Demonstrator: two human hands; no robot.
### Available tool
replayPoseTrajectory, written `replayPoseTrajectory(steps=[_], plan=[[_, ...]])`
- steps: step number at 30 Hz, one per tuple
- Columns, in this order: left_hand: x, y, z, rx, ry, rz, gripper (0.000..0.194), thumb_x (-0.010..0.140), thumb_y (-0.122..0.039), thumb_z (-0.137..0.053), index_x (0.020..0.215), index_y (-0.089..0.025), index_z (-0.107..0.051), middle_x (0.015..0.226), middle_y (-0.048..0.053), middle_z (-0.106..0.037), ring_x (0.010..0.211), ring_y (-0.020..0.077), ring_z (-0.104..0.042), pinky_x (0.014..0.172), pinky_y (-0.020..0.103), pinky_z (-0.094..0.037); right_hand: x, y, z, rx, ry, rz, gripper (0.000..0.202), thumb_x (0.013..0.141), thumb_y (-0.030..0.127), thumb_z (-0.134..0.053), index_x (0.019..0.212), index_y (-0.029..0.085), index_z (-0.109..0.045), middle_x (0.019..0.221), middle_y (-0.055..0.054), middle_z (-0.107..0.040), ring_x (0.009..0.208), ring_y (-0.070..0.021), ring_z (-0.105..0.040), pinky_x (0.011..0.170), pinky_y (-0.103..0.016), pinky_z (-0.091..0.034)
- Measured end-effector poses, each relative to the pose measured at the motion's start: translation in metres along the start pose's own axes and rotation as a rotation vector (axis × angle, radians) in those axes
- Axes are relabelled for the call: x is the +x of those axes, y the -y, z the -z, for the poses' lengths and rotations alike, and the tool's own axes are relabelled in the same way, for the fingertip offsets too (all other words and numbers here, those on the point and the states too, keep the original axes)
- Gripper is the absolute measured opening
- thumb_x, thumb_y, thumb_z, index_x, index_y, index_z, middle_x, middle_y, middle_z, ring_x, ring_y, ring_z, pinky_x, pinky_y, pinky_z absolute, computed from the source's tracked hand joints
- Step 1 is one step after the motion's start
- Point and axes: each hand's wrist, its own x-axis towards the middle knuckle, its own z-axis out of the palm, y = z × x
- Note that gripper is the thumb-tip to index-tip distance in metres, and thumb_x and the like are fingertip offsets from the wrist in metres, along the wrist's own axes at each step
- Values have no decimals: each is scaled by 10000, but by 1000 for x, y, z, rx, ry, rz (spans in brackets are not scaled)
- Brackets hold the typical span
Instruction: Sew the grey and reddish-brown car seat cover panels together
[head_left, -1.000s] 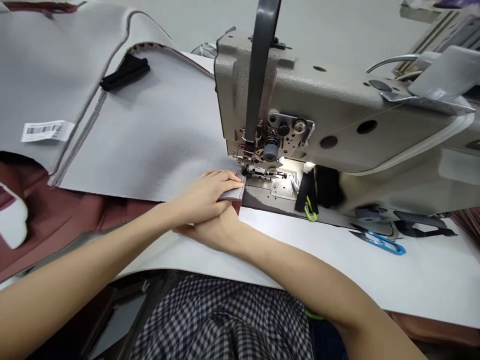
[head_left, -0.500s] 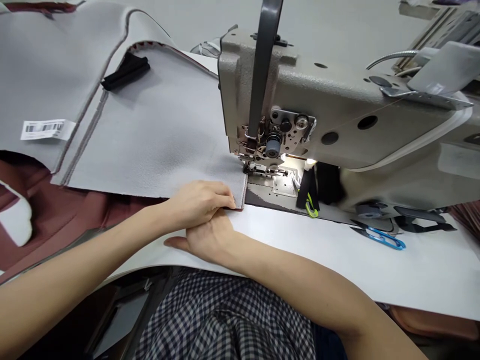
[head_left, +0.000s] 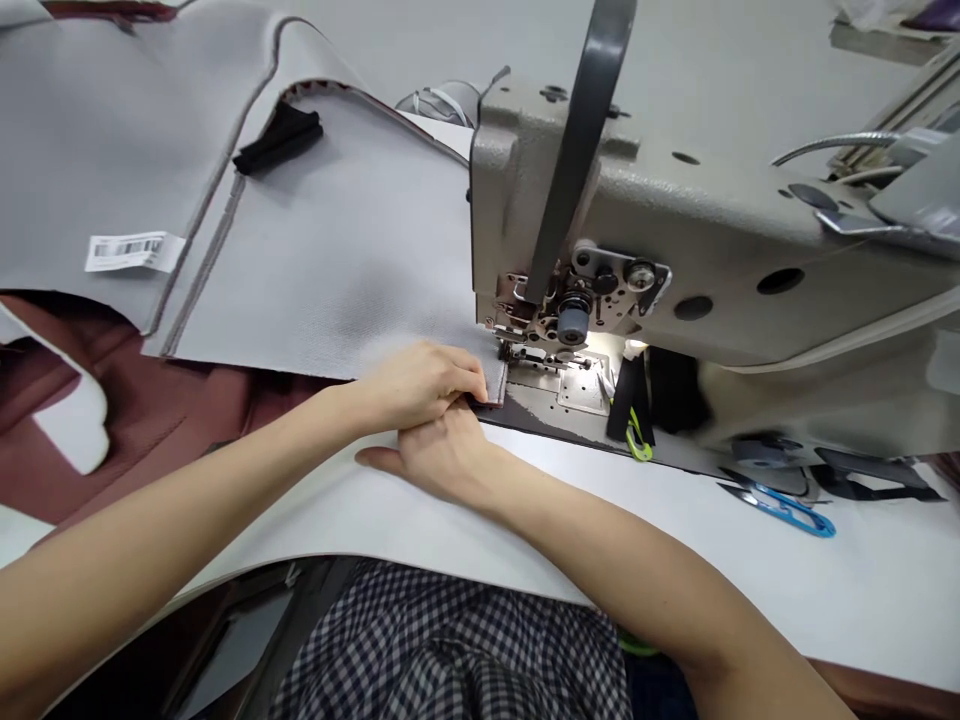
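From where I stand, the grey panel (head_left: 337, 250) spreads across the table (head_left: 600, 520), ahead of the hands and off to their left, its near right corner just beside the metal foot of the sewing machine (head_left: 675, 230). The left hand (head_left: 427, 385) has its fingers curled around that corner's edge. The right hand (head_left: 446, 445) lies crossed beneath it, fingers hidden, so I can't tell its grip. The panel looks smooth and matte, ridged with raised seams; soft, creased maroon material (head_left: 180, 420) shows below.
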Motion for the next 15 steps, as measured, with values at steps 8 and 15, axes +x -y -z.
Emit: replayPoseTrajectory(steps=[8,15], plan=[[23,21,13,28,39,-23,481,667,-10,-416,925,-239,-752,1029,-11,-742,952,156,-655,815,253,-477,28,-13,5,-13,-78,-159,753,891,694,-534,1381,123,-582,1405,-188,-571,1353,-404,-451,1123,-570,-362],[43,38,16,137,64,111,475,754,-31,-461,995,-284,-783,989,1,-751,830,169,-667,715,255,-478,43,-26,8,-10,-109,-145,629,945,609,-508,1247,88,-687,1277,-218,-653,1290,-451,-500,1074,-629,-386]])
